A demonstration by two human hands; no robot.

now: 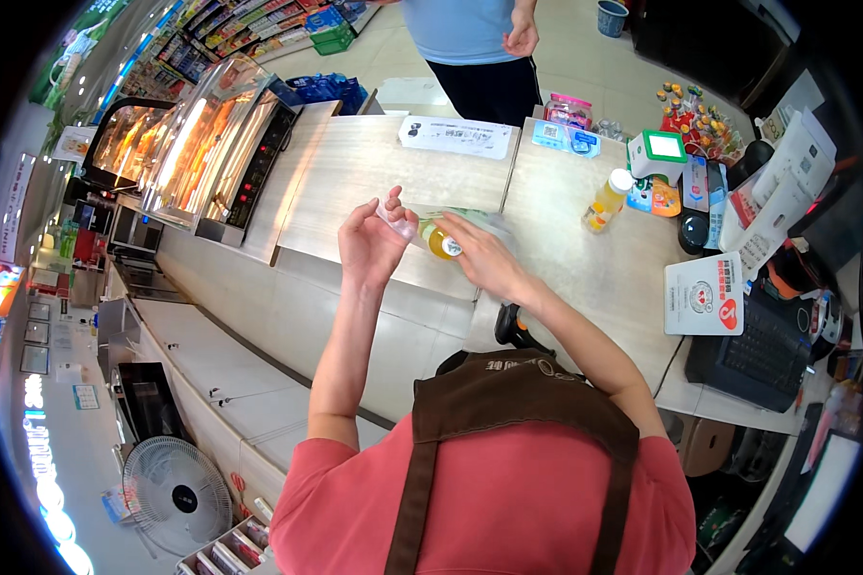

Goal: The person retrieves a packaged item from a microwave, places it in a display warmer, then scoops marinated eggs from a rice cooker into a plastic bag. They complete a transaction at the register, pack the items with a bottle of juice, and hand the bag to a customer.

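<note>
My left hand [372,241] is raised over the counter with its fingers closed on the gathered, see-through end of a thin plastic bag [400,224]. The rest of that bag, with some green on it, spreads toward the right behind my fingers. A bottle of yellow drink [438,241] with a pale round cap lies at the bag, partly covered. Across it rests my right hand [489,257], fingers close together and bent over the bottle. Whether the bottle is fully inside the bag is hard to make out. Another yellow drink bottle [605,205] with a white cap stands farther right.
A lit glass food warmer [222,153] stands on the left. A person in a blue shirt [465,34] is across the counter [340,163]. A black handheld scanner [516,329] sits near my right forearm. To the right are a payment box [658,151] and a keyboard [762,340].
</note>
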